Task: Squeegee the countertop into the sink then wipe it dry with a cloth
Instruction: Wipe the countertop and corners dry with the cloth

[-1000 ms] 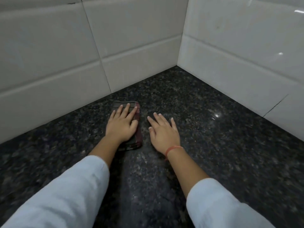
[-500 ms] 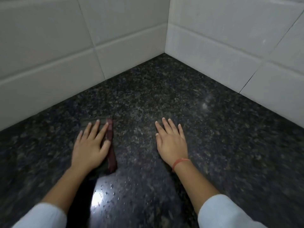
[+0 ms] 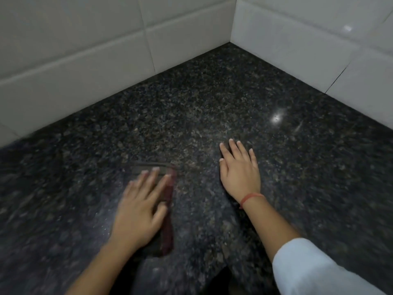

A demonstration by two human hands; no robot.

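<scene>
Your left hand (image 3: pixel 138 211) lay flat on a dark cloth (image 3: pixel 168 226) spread on the black speckled countertop (image 3: pixel 212 103). The fingers were straight and the palm pressed down on the fabric, with nothing curled round it. The hand showed blurred, so the finer set of its fingers could not be read. The cloth sat in the near middle of the counter, mostly hidden beneath that hand. A reddish border ran along its right side, and its far edge showed just beyond your fingertips.

Your right hand (image 3: pixel 240 173) rested palm-down on the bare stone to the right of the cloth, apart from it. Its fingers were straight and slightly spread, and it held nothing. A red thread band (image 3: pixel 252 198) circled that wrist, and a pale sleeve (image 3: pixel 308 271) covered the forearm toward the lower right corner.

Pale wall tiles (image 3: pixel 74 50) rose along the left and right, meeting in a corner at the far end of the counter. A bright glint of light (image 3: pixel 276 118) shone off the polished stone beyond your right hand, near the right-hand wall.
</scene>
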